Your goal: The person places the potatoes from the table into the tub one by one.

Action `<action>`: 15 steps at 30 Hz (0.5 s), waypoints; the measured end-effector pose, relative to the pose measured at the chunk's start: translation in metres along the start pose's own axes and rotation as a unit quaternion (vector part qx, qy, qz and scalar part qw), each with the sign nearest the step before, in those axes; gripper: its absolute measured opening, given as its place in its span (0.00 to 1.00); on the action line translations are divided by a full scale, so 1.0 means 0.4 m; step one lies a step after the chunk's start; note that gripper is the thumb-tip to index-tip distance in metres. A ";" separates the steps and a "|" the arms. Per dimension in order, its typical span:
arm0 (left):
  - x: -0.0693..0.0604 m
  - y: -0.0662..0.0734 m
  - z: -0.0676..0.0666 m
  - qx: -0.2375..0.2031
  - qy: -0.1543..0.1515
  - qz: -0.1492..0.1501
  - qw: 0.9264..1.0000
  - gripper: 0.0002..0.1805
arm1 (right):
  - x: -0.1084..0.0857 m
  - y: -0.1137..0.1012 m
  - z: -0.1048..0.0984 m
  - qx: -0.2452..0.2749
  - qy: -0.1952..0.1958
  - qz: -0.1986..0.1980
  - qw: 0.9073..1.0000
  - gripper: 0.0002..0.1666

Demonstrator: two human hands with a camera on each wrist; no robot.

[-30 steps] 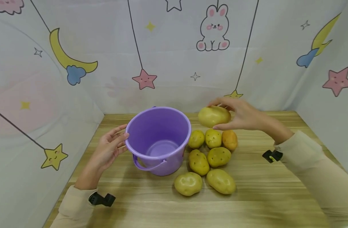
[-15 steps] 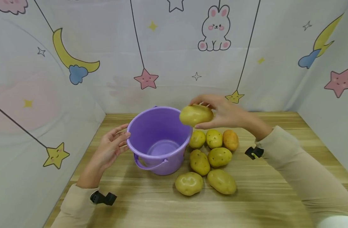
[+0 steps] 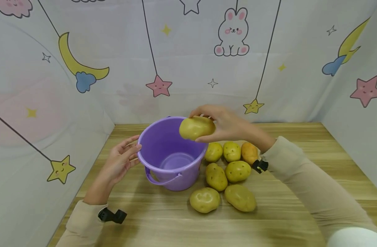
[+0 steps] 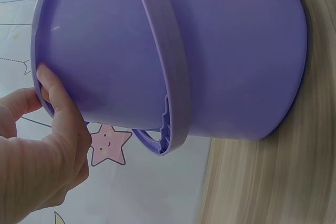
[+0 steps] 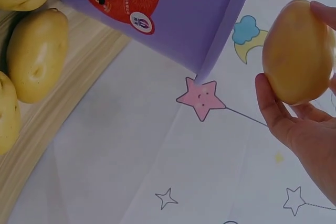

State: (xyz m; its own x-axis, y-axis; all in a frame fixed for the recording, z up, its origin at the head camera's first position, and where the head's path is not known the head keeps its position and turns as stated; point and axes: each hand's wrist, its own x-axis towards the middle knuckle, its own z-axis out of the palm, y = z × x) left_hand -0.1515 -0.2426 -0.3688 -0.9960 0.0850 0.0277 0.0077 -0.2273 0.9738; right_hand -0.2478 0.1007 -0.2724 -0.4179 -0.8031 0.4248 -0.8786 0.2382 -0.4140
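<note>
A purple bucket (image 3: 182,178) stands on the table, its inside showing no contents in the head view. The left hand (image 3: 118,163) pinches its rim at the left side; in the left wrist view that hand (image 4: 50,145) has thumb and fingers on either side of the rim of the bucket (image 4: 236,61). Above the bucket's right part, the right hand (image 3: 227,127) holds a yellow potato (image 3: 196,128) between thumb and fingers. The right wrist view shows the potato (image 5: 298,53) in the right hand (image 5: 310,124), apart from the bucket (image 5: 178,19).
Right of the bucket lie several potatoes (image 3: 216,176) close together, one of them more orange (image 3: 249,153). Two lie nearer the front, one of them a pale potato (image 3: 204,200). Behind the wooden table (image 3: 163,223) hangs a patterned white cloth (image 3: 188,55).
The right hand has moved left with its potato, from above the potatoes at the back to over the bucket. The left hand has kept its place on the rim.
</note>
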 end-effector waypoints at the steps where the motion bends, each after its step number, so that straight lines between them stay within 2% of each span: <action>1: 0.000 0.000 0.000 -0.001 0.000 0.000 1.000 0.28 | 0.004 -0.002 0.004 -0.002 0.000 -0.004 1.000 0.36; 15: 0.001 -0.002 -0.003 -0.008 -0.005 -0.001 1.000 0.27 | 0.039 -0.007 0.050 0.005 -0.009 -0.026 1.000 0.35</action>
State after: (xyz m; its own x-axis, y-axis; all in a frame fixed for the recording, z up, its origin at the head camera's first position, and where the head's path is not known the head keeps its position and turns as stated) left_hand -0.1519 -0.2435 -0.3700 -0.9950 0.0955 0.0276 0.0035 -0.2429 0.9700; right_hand -0.2471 0.0766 -0.2808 -0.3671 -0.8236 0.4323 -0.8969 0.1901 -0.3993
